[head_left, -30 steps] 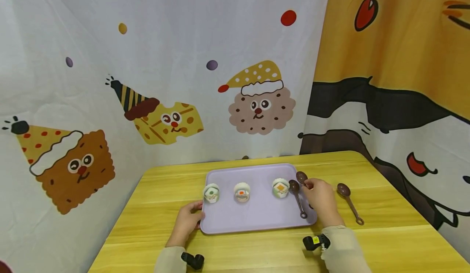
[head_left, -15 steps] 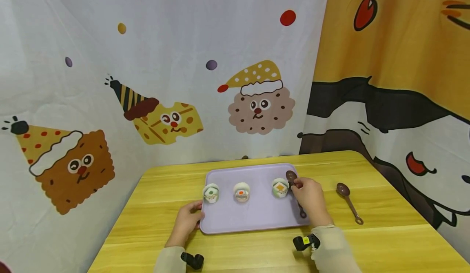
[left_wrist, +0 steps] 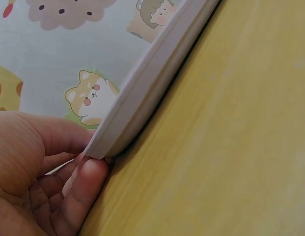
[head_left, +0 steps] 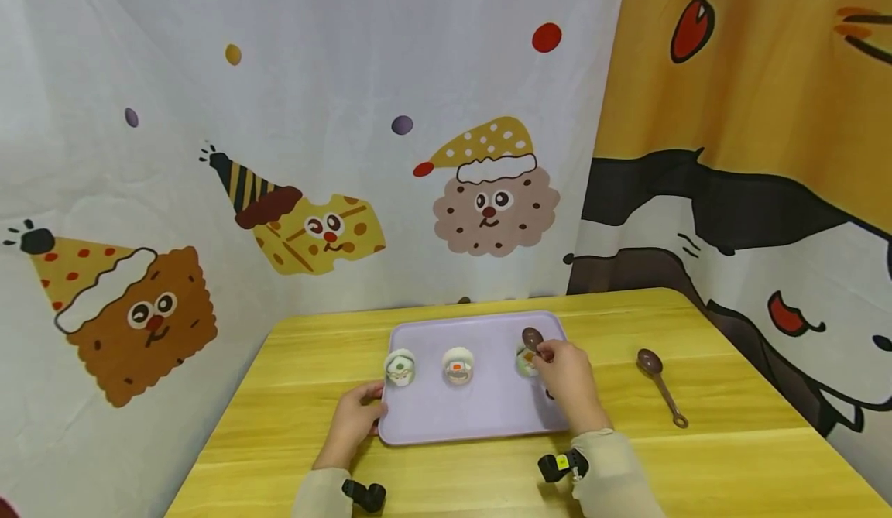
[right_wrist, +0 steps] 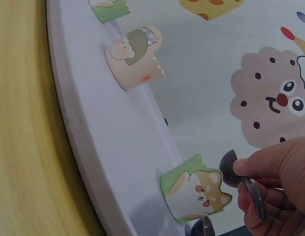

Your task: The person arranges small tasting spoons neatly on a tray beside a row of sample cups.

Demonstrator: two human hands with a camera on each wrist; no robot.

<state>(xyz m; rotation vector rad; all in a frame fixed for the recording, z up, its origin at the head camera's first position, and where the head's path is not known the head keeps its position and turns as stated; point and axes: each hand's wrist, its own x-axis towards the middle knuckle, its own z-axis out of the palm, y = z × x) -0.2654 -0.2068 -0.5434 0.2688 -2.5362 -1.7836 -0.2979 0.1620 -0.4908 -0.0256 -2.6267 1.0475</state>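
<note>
Head view — held spoon point(head_left: 533, 338) partly hides rightmost cup point(head_left: 525, 361) — loose spoon point(head_left: 660, 386) farther right.

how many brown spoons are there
3: one spoon in the right hand; another spoon on the tray, mostly hidden by that hand in the head view; a third spoon on the table, right of the tray.

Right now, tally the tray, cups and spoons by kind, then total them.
Purple tray: 1
Decorated cups: 3
Brown spoons: 3 (one held, one partly hidden, one far right)
Total: 7
</note>
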